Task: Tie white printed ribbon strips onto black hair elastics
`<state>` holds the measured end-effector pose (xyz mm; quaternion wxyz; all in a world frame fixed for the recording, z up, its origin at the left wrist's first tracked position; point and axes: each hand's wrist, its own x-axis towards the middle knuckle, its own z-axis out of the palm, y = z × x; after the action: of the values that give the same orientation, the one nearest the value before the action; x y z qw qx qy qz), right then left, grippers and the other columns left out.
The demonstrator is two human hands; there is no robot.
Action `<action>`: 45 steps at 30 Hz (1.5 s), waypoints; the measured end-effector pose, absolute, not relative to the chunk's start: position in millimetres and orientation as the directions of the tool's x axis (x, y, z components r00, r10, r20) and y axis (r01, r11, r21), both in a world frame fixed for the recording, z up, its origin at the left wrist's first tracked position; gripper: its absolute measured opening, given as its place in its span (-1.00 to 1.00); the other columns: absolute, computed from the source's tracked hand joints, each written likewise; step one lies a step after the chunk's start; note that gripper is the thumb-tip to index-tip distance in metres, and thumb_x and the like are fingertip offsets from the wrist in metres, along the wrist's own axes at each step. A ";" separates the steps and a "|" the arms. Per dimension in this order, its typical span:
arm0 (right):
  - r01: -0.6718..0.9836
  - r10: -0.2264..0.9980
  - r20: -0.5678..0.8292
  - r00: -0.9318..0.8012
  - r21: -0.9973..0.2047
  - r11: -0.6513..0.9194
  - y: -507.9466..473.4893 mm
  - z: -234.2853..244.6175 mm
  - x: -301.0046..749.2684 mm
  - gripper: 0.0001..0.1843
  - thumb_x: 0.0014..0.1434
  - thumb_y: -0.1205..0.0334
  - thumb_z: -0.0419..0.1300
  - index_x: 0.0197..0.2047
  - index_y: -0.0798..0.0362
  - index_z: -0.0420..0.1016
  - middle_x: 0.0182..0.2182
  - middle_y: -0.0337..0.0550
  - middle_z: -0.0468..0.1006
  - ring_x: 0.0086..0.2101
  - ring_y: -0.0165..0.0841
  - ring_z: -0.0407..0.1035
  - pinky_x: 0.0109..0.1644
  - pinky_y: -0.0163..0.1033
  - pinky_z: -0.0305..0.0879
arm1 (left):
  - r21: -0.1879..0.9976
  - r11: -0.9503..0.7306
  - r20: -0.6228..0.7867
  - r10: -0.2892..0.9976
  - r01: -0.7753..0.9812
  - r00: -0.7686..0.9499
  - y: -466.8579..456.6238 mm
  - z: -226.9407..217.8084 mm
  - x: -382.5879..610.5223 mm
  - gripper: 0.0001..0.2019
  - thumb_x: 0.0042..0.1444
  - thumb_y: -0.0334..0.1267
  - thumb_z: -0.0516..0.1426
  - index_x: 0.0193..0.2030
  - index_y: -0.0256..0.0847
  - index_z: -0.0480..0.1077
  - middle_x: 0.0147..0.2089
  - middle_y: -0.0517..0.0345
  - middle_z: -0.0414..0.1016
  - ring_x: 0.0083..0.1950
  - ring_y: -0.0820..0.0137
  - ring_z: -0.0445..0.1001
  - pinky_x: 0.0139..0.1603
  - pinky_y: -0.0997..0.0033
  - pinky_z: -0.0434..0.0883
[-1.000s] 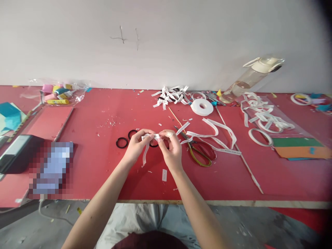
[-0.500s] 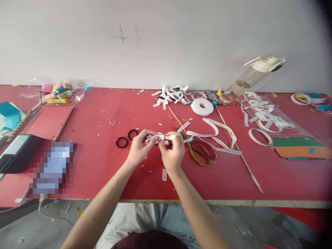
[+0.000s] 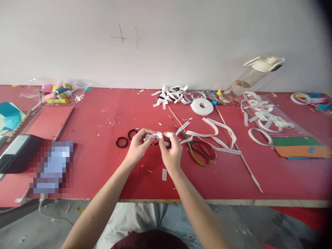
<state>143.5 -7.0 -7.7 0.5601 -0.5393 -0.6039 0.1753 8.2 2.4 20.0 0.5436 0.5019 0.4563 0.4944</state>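
Both in on it: our left hand (image 3: 138,145) and right hand (image 3: 172,150) pinch ribbon (image 3: 158,135), rings (image 3: 121,147) at nine o'clock, scissors (image 3: 191,150) at four!

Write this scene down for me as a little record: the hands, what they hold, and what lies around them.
Left hand: fingertips pinching a ribbon
Right hand: fingertips on the same ribbon
Ribbon: white, dark print, mostly covered by the fingers
Left of the hands: two black rings
Right of the hands: scissors, with loose printed strips next to them
Behind, slightly right: white roll
Far left: phone, screen blurred out
Back right: clear bottle
Table: red, small scraps about
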 end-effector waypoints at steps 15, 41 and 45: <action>0.465 0.840 0.458 0.293 -0.835 0.293 -7.3 -11.5 140.4 -0.90 0.26 0.19 0.14 -0.24 0.04 0.40 -0.36 -0.14 0.57 -0.37 -0.36 0.47 -0.28 -0.26 0.48 | 0.995 -0.097 0.097 0.986 -0.007 0.135 0.7 15.7 11.0 -0.78 0.21 -0.12 0.21 -0.12 -0.22 0.49 -0.08 0.01 0.59 -0.11 0.34 0.54 -0.02 0.35 0.47; 0.256 0.947 0.268 0.178 -0.942 0.219 -10.3 -4.5 139.1 -0.75 0.35 0.02 0.10 -0.19 0.02 0.43 -0.25 -0.12 0.59 -0.26 -0.35 0.49 -0.15 -0.22 0.46 | 0.945 0.147 -0.117 0.986 -0.292 0.117 10.2 8.9 7.2 -0.68 0.00 -0.18 0.36 -0.10 -0.23 0.57 -0.10 -0.01 0.64 -0.06 0.26 0.59 0.03 0.26 0.46; 0.069 0.982 0.160 0.098 -0.986 0.154 -10.7 -2.5 136.1 -0.74 0.32 -0.01 0.13 -0.10 0.00 0.40 -0.20 -0.12 0.60 -0.22 -0.34 0.52 -0.15 -0.22 0.52 | 0.962 0.089 -0.066 0.993 -0.258 0.098 9.4 7.6 7.0 -0.69 0.00 -0.20 0.36 -0.10 -0.23 0.57 -0.03 -0.02 0.62 -0.01 0.25 0.56 0.07 0.24 0.45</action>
<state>136.1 -10.7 -2.5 0.5475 -0.4990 -0.5266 0.4170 7.0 9.4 7.6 0.6025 0.4311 0.4261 0.5192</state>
